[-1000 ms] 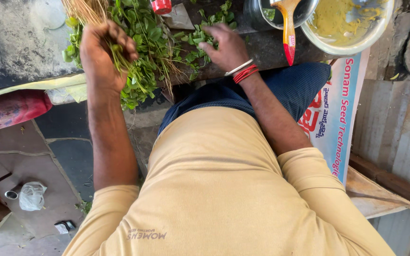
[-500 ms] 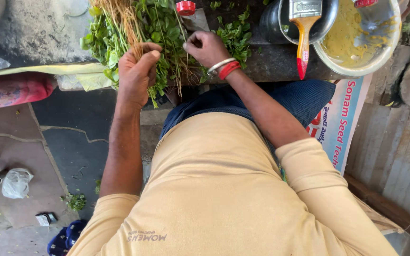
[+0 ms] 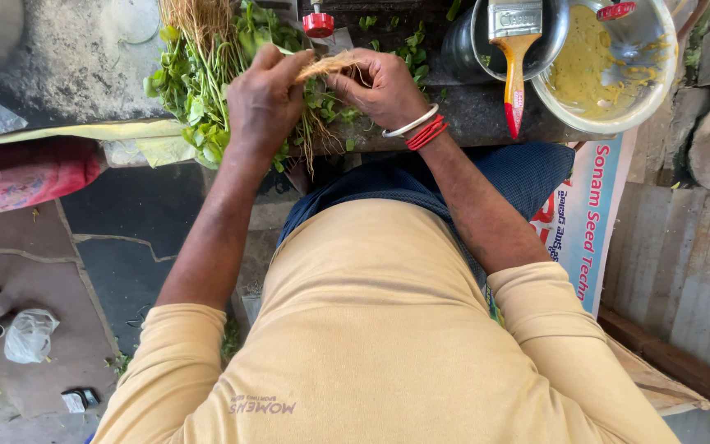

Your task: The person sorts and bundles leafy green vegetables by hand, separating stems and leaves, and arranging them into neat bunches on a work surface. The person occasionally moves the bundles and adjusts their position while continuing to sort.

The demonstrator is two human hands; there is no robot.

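A bunch of leafy green herbs (image 3: 195, 94) with pale roots lies on the dark stone counter (image 3: 51, 74) in front of me. My left hand (image 3: 263, 99) and my right hand (image 3: 378, 84) meet above it, both pinching a small tuft of pale roots and stems (image 3: 326, 64) between their fingers. My right wrist carries a silver bangle and red threads. Loose green leaves lie scattered around my hands.
A steel bowl (image 3: 618, 123) with yellow paste stands at the right, beside a dark pot (image 3: 462, 41) holding a paintbrush (image 3: 513, 57) with a yellow and red handle. A red knob (image 3: 318, 23) sits behind my hands. A plastic bag (image 3: 28, 335) lies on the floor.
My left hand has come off the herb bunch and moved right to meet my right hand. Both now hold a tuft of roots lifted above the leaves.
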